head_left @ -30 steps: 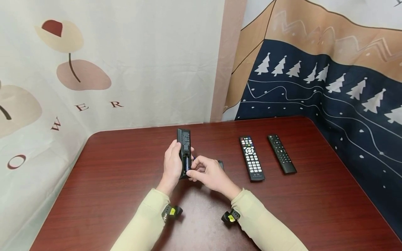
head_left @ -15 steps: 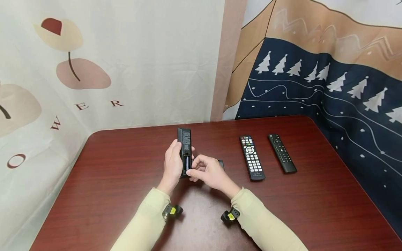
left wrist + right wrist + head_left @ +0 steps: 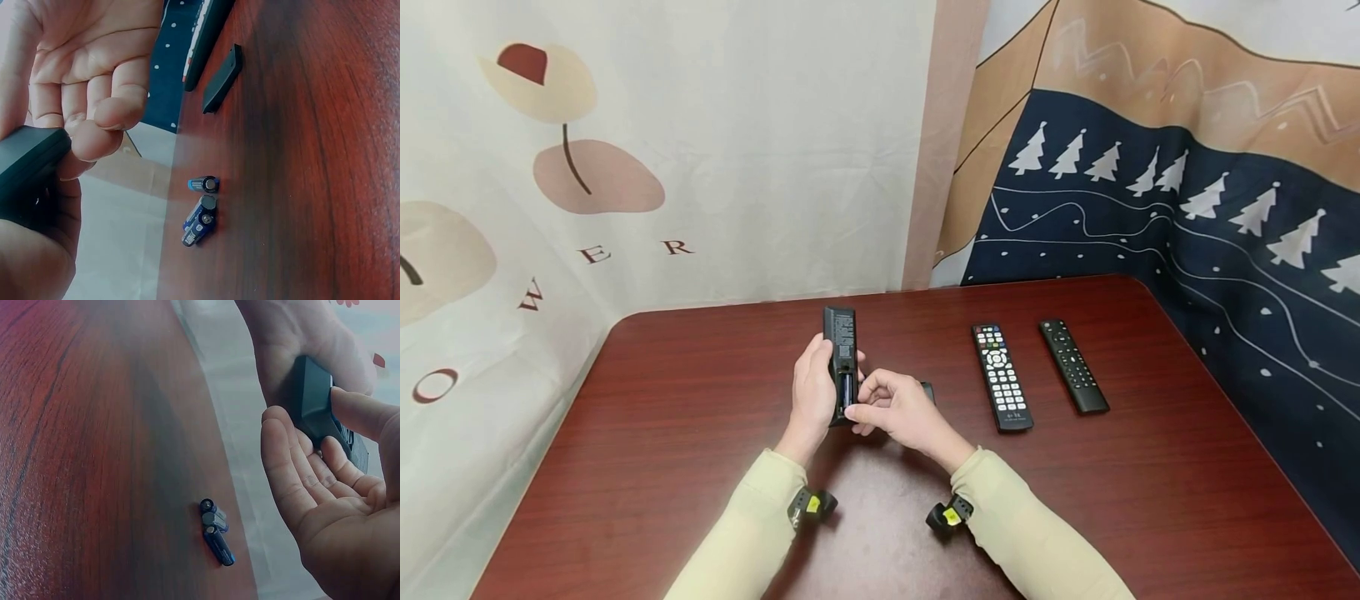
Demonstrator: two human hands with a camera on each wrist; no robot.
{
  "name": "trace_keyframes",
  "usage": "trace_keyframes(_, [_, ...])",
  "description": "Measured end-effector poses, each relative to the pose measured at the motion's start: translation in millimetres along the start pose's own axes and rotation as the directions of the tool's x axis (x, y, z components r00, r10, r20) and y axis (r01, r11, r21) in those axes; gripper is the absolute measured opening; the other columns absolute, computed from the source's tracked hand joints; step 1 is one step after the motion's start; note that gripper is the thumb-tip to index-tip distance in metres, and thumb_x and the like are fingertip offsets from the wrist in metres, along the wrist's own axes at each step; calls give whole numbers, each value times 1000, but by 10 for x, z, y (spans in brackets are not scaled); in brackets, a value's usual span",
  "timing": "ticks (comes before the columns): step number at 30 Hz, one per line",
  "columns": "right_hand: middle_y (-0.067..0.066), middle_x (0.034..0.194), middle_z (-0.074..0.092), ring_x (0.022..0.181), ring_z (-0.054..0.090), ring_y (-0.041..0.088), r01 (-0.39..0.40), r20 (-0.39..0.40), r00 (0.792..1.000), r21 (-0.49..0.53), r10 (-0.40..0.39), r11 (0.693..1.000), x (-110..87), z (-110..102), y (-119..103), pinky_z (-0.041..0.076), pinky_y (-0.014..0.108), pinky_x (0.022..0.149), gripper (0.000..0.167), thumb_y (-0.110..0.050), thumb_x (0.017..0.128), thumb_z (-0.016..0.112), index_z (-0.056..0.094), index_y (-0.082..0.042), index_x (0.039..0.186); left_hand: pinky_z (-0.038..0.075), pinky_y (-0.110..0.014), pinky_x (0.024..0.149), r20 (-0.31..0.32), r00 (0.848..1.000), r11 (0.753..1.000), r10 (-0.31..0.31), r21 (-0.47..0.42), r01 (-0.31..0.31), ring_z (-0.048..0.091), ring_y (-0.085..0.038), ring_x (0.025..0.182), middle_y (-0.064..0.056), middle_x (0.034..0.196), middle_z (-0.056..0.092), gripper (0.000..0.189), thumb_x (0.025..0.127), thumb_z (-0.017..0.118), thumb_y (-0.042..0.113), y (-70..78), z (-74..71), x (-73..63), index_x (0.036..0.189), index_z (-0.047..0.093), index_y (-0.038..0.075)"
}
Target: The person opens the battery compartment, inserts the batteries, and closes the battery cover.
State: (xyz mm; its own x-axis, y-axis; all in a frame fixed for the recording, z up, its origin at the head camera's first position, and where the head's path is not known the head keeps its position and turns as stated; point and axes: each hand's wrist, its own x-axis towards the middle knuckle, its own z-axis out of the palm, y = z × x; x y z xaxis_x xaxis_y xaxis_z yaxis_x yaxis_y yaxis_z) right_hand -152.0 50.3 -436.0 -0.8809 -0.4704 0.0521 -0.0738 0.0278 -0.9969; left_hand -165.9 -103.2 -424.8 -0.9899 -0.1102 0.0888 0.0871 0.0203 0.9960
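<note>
A person sits or stands over a reddish-brown table (image 3: 700, 500), and raised above it, back turned up and tilted, is the held remote (image 3: 839, 333), its battery compartment (image 3: 847, 383) uncovered with a bluish battery (image 3: 848, 390) showing inside. The left hand (image 3: 812, 392) grasps the held remote along its left side, thumb resting near the edge. The right hand (image 3: 898, 412) grips it at the lower end, thumb at the compartment and fingers curled in against the casing; from here I can't tell how hard that thumb presses. Just right of the held remote, partly hidden by the right hand, lies a small black cover (image 3: 222, 78). Three loose batteries (image 3: 200, 222) cluster on the wood below the held remote, apart from it. Further to its right lie a remote with white keys (image 3: 1002, 379) and, past that, a slimmer black remote (image 3: 1073, 367), both buttons up. Behind the held remote hangs a pale curtain (image 3: 775, 167); off to its right, a navy cloth (image 3: 1090, 221) printed with white trees.
</note>
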Motion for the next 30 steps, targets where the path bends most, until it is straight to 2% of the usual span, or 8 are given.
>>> trace_keyframes(5, [17, 74, 71, 76, 70, 56, -17, 0, 1000, 33, 17, 999, -1, 16, 4, 58, 64, 71, 16, 3, 90, 73, 57, 5, 93, 55, -25, 64, -8, 1000, 1000, -7, 6, 8, 67, -13, 66, -26, 100, 70, 37, 109, 30, 21, -2, -10, -4, 114, 59, -1])
trace_keyframes(9, [13, 73, 70, 68, 73, 40, -24, -10, 1000, 53, 25, 998, 3, 23, 16, 57, 65, 72, 14, 2, 90, 71, 58, 4, 92, 55, -26, 64, -3, 1000, 1000, -6, 15, 6, 69, -22, 70, -24, 100, 71, 38, 109, 30, 22, 0, -14, -9, 115, 59, 0])
trace_keyframes(12, [17, 73, 70, 65, 73, 25, -23, -11, 1000, 55, 24, 998, 6, 17, 23, 57, 66, 72, 12, 1, 91, 71, 59, 4, 91, 55, -27, 63, 5, 1000, 1000, 4, 26, -4, 69, -27, 72, -22, 99, 71, 38, 110, 29, 22, 6, -14, -18, 117, 60, 0])
trace_keyframes(17, [15, 73, 70, 64, 72, 21, -19, -6, 1000, 55, 19, 998, -2, 6, 21, 57, 66, 71, 13, 1, 91, 71, 59, 4, 90, 55, -27, 63, 11, 1000, 1000, 7, 28, -7, 68, -22, 70, -22, 98, 71, 39, 110, 28, 21, 20, -3, -33, 118, 60, 0])
trace_keyframes(20, [12, 73, 70, 64, 71, 17, -29, -10, 1000, 49, 30, 998, -2, 9, 16, 57, 65, 72, 12, 0, 91, 71, 59, 4, 91, 55, -27, 63, 9, 1000, 1000, 2, 24, -2, 69, -26, 71, -22, 99, 71, 39, 110, 29, 21, 22, -7, -32, 118, 60, 0])
trace_keyframes(25, [16, 74, 72, 64, 72, 20, -16, -7, 1000, -12, 16, 1000, 0, -7, 0, 59, 62, 72, 13, -2, 92, 71, 59, 3, 93, 55, -27, 61, 3, 1000, 1000, -3, 6, 3, 69, -32, 73, -23, 99, 70, 38, 109, 29, 21, 15, -25, -17, 116, 59, -1])
trace_keyframes(30, [21, 77, 72, 66, 73, 30, -1, -45, 999, -69, -2, 998, 25, -64, 5, 60, 59, 69, 13, -3, 94, 70, 60, 6, 95, 57, -29, 58, 5, 1000, 1000, -13, -29, 13, 67, -24, 68, -30, 102, 67, 38, 109, 28, 20, 15, -37, -7, 116, 58, -3])
